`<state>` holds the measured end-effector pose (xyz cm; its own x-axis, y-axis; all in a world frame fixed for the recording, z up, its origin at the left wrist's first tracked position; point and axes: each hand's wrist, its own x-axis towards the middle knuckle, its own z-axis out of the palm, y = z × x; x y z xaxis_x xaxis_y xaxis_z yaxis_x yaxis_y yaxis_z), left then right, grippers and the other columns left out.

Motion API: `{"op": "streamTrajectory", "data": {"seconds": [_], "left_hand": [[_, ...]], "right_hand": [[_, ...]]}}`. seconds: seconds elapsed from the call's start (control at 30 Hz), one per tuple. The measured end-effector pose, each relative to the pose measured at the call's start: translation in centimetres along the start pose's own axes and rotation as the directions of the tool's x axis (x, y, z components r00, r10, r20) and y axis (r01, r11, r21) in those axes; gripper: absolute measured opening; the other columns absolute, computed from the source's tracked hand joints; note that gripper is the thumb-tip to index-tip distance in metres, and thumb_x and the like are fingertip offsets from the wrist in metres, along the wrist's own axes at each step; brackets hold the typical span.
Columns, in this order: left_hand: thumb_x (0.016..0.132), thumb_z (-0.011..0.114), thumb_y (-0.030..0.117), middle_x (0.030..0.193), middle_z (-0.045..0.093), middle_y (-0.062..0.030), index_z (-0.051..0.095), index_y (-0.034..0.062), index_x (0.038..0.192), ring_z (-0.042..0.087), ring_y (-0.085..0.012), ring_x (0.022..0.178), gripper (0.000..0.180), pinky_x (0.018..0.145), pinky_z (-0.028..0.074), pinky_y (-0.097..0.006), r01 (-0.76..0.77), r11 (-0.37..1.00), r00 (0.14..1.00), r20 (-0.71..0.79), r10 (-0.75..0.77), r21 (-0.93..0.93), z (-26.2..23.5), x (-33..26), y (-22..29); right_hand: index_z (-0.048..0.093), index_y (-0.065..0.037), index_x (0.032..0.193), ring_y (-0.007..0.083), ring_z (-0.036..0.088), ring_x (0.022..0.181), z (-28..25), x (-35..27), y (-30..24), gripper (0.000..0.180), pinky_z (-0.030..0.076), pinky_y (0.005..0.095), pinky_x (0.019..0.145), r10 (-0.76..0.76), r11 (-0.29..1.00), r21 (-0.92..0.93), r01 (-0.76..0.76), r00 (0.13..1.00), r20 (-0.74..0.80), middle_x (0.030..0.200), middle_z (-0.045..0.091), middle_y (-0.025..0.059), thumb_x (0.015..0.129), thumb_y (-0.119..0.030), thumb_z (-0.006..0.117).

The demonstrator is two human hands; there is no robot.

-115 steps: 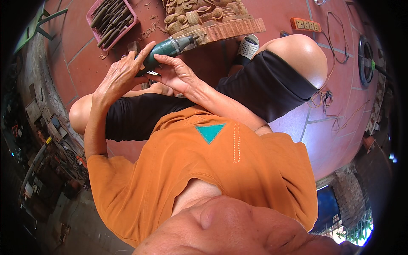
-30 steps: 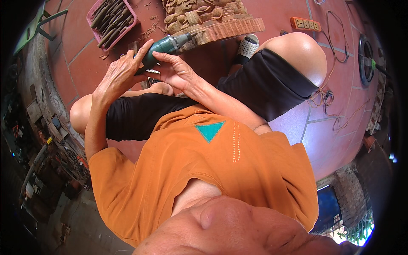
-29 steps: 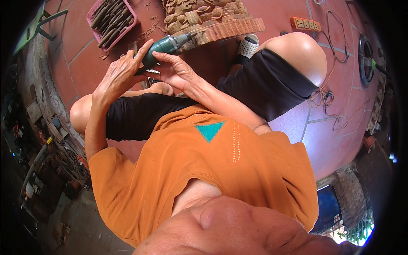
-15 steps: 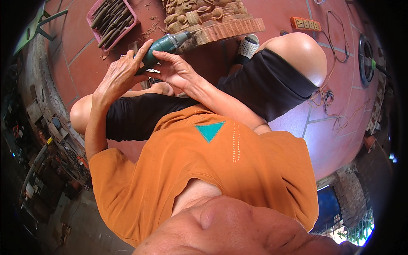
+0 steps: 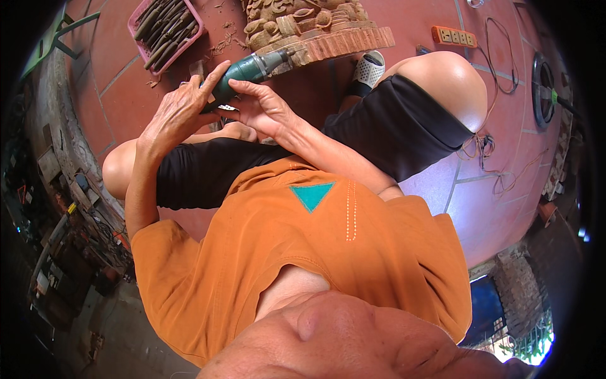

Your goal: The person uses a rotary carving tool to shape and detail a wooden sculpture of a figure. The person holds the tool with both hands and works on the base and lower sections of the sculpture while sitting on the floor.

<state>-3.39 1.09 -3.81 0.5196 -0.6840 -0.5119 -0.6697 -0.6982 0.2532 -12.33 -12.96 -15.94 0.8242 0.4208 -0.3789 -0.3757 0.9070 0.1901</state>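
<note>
A green die grinder [image 5: 243,74] lies slantwise across my two hands, its grey nose pointing right and away from me. My left hand [image 5: 177,110] is wrapped round the rear of its body, index finger stretched along the side. The thumb of my right hand [image 5: 262,108] presses the near side of the body, and its other fingers are partly hidden underneath. Just beyond the nose stands a carved wooden piece [image 5: 303,19] on a thick base [image 5: 334,47]. The nose overlaps the near edge of that base in view; whether they touch, I cannot tell.
A pink basket [image 5: 201,30] full of carving tools is at the far left, with wood shavings [image 5: 227,43] beside it. On the right are an orange power strip [image 5: 454,36], loose cables [image 5: 514,76] and a round black object [image 5: 544,95]. Clutter lines the left edge.
The grinder's nose has dipped slightly toward me and shifted a little to the right. Both hands keep their hold and have barely moved.
</note>
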Motion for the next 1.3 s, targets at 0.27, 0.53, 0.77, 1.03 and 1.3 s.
{"op": "streamTrajectory", "data": {"seconds": [0.27,0.53,0.77,1.03,1.3], "left_hand": [[0.076,0.081,0.016,0.096,0.058,-0.0149,0.023,0.0275,0.158,0.064,-0.0332,0.089,0.102,0.076,0.052,-0.045,0.01,1.0,1.0,0.023,-0.01,-0.021,0.1,0.0,-0.1],[0.071,0.084,0.018,0.094,0.06,-0.0155,0.026,0.0254,0.157,0.064,-0.0344,0.09,0.103,0.079,0.051,-0.046,0.001,0.998,0.998,0.059,0.003,-0.07,0.0,0.0,0.0],[0.072,0.083,0.017,0.094,0.059,-0.0159,0.026,0.0244,0.156,0.063,-0.0354,0.088,0.102,0.079,0.051,-0.046,-0.025,0.995,0.998,0.054,0.03,-0.1,0.3,0.1,-0.3],[0.074,0.083,0.018,0.092,0.058,-0.0157,0.025,0.0247,0.157,0.063,-0.0348,0.087,0.102,0.077,0.05,-0.046,-0.026,0.994,0.996,0.085,0.036,-0.11,0.4,0.4,-0.5],[0.075,0.083,0.022,0.093,0.058,-0.0148,0.024,0.025,0.157,0.063,-0.0337,0.086,0.101,0.076,0.05,-0.045,-0.038,0.994,0.996,0.078,0.046,-0.098,0.5,0.4,-0.6]], "right_hand": [[0.058,-0.003,0.12,0.0265,0.064,0.112,-0.1,-0.3,0.1,0.033,0.049,0.0529,0.104,0.005,1.0,0.024,-0.005,1.0,0.004,0.115,0.066,0.0124,0.09,-0.007,0.072],[0.058,-0.007,0.12,0.0234,0.059,0.117,-0.3,-0.9,0.7,0.04,0.049,0.0523,0.103,0.019,1.0,0.013,-0.019,0.999,-0.04,0.118,0.062,0.0089,0.085,-0.009,0.077],[0.058,-0.007,0.12,0.0242,0.059,0.116,-0.3,-1.1,0.7,0.04,0.048,0.0527,0.104,0.017,0.999,0.029,-0.015,0.998,-0.055,0.118,0.061,0.0091,0.085,-0.008,0.077],[0.058,-0.008,0.12,0.0246,0.06,0.116,-0.2,-1.2,0.7,0.039,0.047,0.0518,0.104,0.017,0.999,0.048,-0.014,0.997,-0.076,0.118,0.062,0.0095,0.085,-0.007,0.076],[0.06,-0.005,0.117,0.0256,0.063,0.11,-0.5,-1.0,0.7,0.033,0.051,0.0513,0.102,0.013,0.997,0.082,-0.007,0.998,-0.066,0.113,0.065,0.011,0.087,-0.005,0.073]]}}
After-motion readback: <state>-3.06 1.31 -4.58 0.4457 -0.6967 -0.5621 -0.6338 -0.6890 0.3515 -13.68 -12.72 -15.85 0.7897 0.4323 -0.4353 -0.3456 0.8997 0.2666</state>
